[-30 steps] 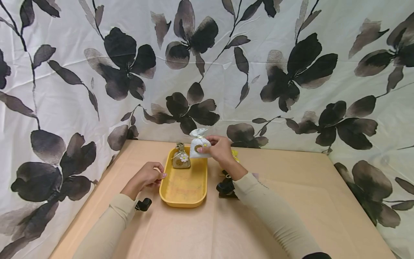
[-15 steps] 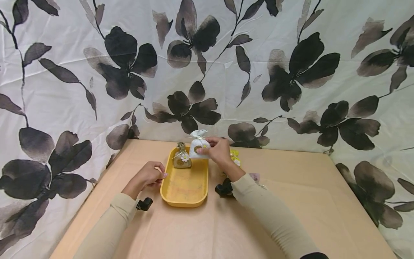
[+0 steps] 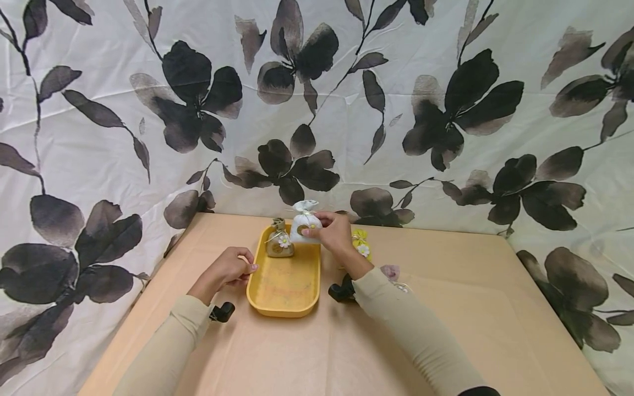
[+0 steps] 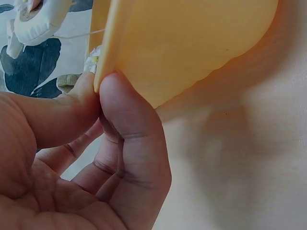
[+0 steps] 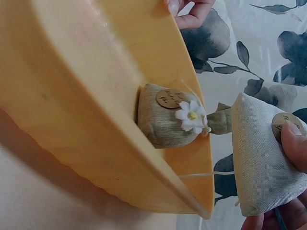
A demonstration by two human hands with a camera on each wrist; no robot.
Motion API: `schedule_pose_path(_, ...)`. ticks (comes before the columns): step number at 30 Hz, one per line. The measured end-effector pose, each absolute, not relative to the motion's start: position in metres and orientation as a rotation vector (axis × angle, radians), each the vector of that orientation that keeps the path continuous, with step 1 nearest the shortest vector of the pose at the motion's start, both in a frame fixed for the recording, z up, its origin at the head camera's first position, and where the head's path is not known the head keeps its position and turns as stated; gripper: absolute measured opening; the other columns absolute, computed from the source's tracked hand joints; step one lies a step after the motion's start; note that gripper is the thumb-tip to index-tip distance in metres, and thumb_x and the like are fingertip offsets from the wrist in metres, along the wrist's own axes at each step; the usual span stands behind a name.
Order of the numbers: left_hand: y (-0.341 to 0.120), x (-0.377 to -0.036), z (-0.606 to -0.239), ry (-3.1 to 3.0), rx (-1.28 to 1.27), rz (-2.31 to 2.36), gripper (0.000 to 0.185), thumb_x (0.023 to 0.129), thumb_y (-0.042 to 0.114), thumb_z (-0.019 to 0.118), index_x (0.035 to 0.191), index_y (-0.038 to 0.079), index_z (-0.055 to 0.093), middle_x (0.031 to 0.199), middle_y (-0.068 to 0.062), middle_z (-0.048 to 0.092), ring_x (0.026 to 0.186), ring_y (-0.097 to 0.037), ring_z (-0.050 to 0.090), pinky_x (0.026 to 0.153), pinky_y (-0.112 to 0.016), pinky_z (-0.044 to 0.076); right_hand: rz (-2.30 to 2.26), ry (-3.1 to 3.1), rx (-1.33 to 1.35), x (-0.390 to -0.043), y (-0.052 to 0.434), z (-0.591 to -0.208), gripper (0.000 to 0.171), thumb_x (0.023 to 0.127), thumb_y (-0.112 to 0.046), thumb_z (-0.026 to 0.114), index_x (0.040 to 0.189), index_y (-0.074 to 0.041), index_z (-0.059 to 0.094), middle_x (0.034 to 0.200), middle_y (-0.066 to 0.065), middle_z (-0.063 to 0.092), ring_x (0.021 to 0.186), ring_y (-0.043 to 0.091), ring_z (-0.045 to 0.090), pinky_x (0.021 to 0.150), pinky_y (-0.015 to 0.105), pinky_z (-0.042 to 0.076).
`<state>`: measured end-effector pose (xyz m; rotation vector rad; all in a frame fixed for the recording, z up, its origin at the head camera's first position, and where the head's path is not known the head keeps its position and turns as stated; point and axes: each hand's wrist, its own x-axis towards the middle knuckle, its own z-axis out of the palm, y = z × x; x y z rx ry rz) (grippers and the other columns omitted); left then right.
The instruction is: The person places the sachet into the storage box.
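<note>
My right hand [image 3: 335, 232] pinches a small white cloth pouch [image 3: 304, 224], tied at the neck, with a round brown tag [image 5: 284, 125]. It is held over the far right part of a yellow tray [image 3: 283, 297]. Inside the tray's far left end stands a tan burlap pouch [image 5: 165, 117] with a white daisy [image 5: 191, 116] and a similar tag. My left hand [image 3: 231, 268] pinches the tray's left rim between thumb and fingertip, as the left wrist view shows up close; its other fingers curl below the thumb.
Right of the tray, partly behind my right forearm, lie a yellow pouch [image 3: 361, 245] with a white flower and a mauve pouch [image 3: 390, 271]. The tan table [image 3: 446, 308] reaches back to a white flower-print cloth [image 3: 366, 33].
My right hand holds the white pouch nearly still over the tray, a touch lower. More of the yellow and mauve pouches shows beside the forearm. The left hand stays on the rim.
</note>
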<state>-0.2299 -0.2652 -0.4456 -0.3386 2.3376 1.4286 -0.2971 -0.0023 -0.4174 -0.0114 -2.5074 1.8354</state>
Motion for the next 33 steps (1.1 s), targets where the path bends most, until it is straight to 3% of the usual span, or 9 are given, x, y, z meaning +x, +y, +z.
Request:
schedule_pose_path(4, -0.265, -0.230, -0.445, 2.338, -0.340, 1.427, 0.011, 0.099, 0.008, 0.068, 0.105, 0.003, 0.060, 0.074, -0.006, 0.060, 0.060, -0.013, 0.058, 0.054, -0.025, 0.053, 1.821, -2.498, 0.007, -0.297, -0.003, -0.421, 0.047, 0.071, -0.009, 0.096, 0.114, -0.007, 0.077, 0.101, 0.013, 0.077, 0.090, 0.020, 0.068, 0.078, 0.028, 0.059)
schedule_pose_path(12, -0.265, -0.230, -0.444, 2.339, -0.349, 1.427, 0.011, 0.100, 0.008, 0.068, 0.106, 0.004, 0.060, 0.075, -0.005, 0.059, 0.062, -0.014, 0.058, 0.055, -0.025, 0.054, 1.781, -2.512, 0.021, -0.298, -0.005, -0.428, 0.053, 0.072, -0.011, 0.096, 0.121, -0.007, 0.076, 0.106, 0.014, 0.078, 0.096, 0.023, 0.070, 0.083, 0.033, 0.061)
schedule_pose_path(33, -0.265, -0.227, -0.442, 2.306, -0.353, 1.462, 0.011, 0.098, 0.007, 0.069, 0.103, 0.003, 0.060, 0.070, -0.004, 0.057, 0.058, -0.013, 0.056, 0.054, -0.025, 0.052, 1.687, -2.525, 0.048, -0.296, -0.016, -0.448, 0.045, 0.070, -0.010, 0.096, 0.111, -0.008, 0.078, 0.100, 0.012, 0.078, 0.093, 0.023, 0.071, 0.079, 0.030, 0.058)
